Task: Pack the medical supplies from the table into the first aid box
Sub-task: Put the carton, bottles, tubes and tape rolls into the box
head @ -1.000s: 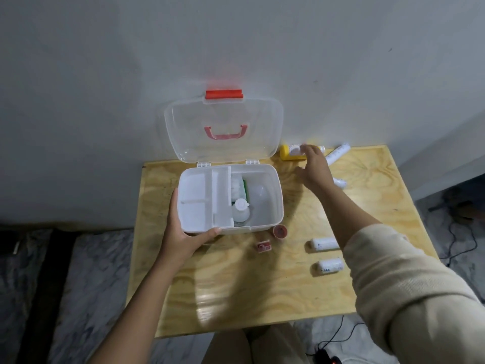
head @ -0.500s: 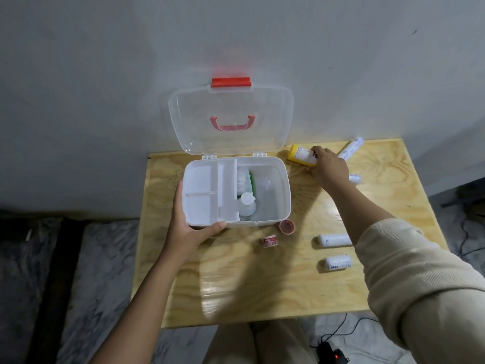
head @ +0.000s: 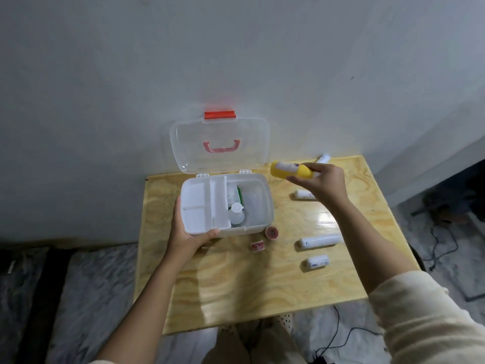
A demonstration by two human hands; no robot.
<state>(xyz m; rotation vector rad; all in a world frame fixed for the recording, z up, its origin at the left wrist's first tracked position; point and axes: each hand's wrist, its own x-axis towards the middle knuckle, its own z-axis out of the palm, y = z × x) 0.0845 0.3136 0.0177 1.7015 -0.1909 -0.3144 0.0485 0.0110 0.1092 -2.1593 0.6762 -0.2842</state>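
Observation:
The white first aid box [head: 262,224] stands open on the wooden table [head: 262,290], its clear lid [head: 220,143] leaning against the wall. Inside lie a white tray [head: 199,206], a small white bottle [head: 236,214] and a green-edged pack [head: 239,197]. My left hand [head: 186,235] grips the box's front left corner. My right hand [head: 322,182] holds a yellow bottle [head: 288,170] in the air, just right of the box. Three white bandage rolls [head: 319,240] [head: 316,261] [head: 301,194] and a white tube [head: 323,158] lie on the table's right half.
A small round red tin [head: 272,232] and a small red-and-white box [head: 257,246] lie just in front of the first aid box. The wall stands right behind the table. Cables [head: 338,334] run across the marble floor at right.
My right hand closed on the yellow bottle at the back of the table, lifted it off the wood and brought it leftward toward the box. My left hand stayed on the box.

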